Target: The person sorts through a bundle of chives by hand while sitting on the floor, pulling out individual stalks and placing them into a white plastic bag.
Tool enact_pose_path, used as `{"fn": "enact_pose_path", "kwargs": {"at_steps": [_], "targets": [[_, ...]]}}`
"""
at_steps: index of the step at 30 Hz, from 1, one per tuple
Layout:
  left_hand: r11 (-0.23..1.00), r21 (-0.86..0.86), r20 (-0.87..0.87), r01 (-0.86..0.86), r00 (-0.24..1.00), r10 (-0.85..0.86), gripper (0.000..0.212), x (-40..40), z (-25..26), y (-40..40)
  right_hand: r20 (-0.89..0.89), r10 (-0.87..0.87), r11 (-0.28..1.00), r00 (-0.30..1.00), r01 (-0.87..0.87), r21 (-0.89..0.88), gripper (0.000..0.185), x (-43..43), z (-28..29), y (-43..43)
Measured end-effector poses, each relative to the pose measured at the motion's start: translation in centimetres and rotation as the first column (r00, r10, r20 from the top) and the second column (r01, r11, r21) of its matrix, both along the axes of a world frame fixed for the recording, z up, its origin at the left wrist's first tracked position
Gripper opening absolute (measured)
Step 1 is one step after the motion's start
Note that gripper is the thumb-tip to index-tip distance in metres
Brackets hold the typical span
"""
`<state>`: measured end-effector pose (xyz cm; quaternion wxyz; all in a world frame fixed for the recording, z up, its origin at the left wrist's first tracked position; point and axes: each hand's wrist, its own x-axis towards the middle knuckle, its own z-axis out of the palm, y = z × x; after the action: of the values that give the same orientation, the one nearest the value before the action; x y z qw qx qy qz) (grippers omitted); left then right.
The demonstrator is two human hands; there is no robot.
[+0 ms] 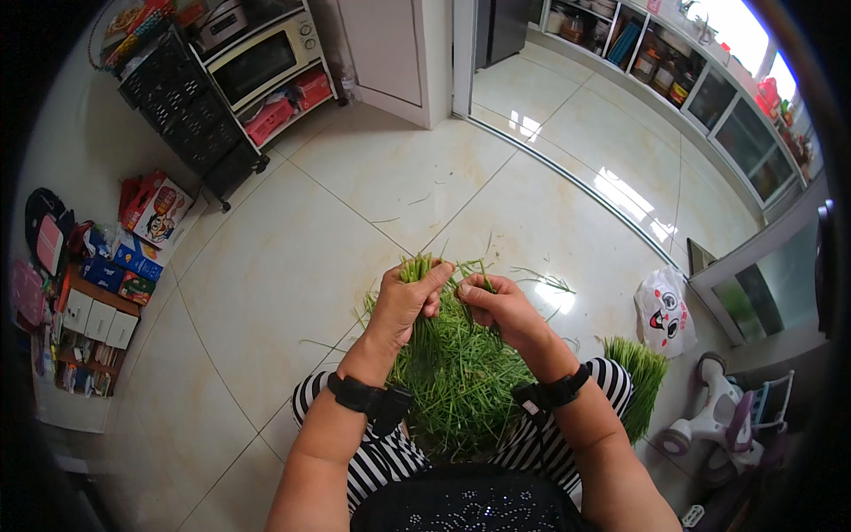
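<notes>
My left hand (pixel 413 297) is closed around a bundle of thin green stalks (pixel 416 267), whose cut pale ends stick up above the fist while the leaves hang below it. Just to its right, my right hand (pixel 495 299) pinches a few loose green stalks (pixel 480 267) between thumb and fingers. Beneath both hands, between my knees, lies a large loose heap of green stalks (pixel 465 386), perhaps garlic chives. An aligned bunch of the same greens (pixel 635 379) rests on the floor outside my right knee. Black straps (pixel 359 394) circle both wrists.
A white plastic bag (pixel 667 312) with a printed face sits to the right, near a child's ride-on toy (pixel 721 415). Stray stalks (pixel 548 279) litter the tiled floor (pixel 319 246). A rack with a microwave oven (pixel 256 63) stands far left. A sliding-door track (pixel 572 179) crosses the floor.
</notes>
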<state>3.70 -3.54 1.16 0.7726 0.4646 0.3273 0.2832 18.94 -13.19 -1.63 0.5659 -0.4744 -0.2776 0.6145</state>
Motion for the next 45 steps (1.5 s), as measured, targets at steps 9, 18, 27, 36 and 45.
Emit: {"fn": "enact_pose_path", "kwargs": {"at_steps": [9, 18, 27, 36, 45], "targets": [[0.894, -0.018, 0.195, -0.448, 0.875, 0.442, 0.027, -3.7, 1.0, 4.5, 0.057, 0.047, 0.999, 0.997, -0.046, -0.018, 0.014, 0.0, 0.8, -0.3], [0.874, -0.014, 0.317, -0.486, 0.827, 0.465, 0.022, -6.2, 0.5, 6.1, 0.116, -0.097, 0.995, 0.989, 0.092, 0.04, 0.022, 0.9, 0.9, -0.4], [0.981, 0.111, 0.063, -0.157, 0.987, 0.151, 0.024, -2.4, -1.7, 3.2, 0.23, 0.024, 0.999, 0.973, -0.018, -0.026, 0.027, 0.0, 1.0, -0.3], [0.968, 0.226, -0.183, 0.105, 0.981, -0.063, 0.02, 0.5, -1.2, -0.3, 0.496, 0.108, 0.99, 0.862, -0.141, 0.029, 0.027, -0.5, -0.5, 0.2], [0.848, -0.022, 0.214, -0.53, 0.826, 0.522, 0.013, -4.4, 1.3, 5.2, 0.203, -0.056, 0.998, 0.978, 0.063, -0.027, 0.024, 1.5, 0.4, -0.5]]}}
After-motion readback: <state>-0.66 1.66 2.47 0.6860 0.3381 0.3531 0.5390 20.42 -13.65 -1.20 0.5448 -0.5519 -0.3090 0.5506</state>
